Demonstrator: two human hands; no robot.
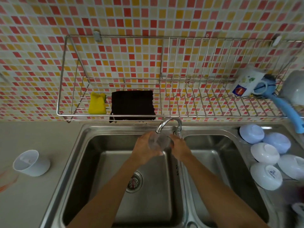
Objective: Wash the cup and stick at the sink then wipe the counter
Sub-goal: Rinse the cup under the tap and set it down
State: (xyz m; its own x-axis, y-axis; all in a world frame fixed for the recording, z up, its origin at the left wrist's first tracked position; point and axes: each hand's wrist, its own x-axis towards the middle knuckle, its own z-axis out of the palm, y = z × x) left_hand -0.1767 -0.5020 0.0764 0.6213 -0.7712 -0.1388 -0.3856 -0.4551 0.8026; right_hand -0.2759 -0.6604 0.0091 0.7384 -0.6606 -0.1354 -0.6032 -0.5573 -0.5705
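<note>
A clear glass cup (159, 142) is held under the curved steel faucet (167, 124), over the left basin of the double sink (92, 162). My left hand (144, 150) wraps around the cup from the left. My right hand (180, 148) touches the cup's right side with its fingers at the rim. Water seems to run from the spout into the cup. I see no stick in the frame.
A wall rack (115, 112) above the sink holds a yellow sponge (97, 103), a dark cloth (133, 105), a mug (248, 83) and a blue brush (283, 104). Several white bowls (266, 153) lie upside down at the right. A white cup (31, 162) stands on the left counter (32, 203).
</note>
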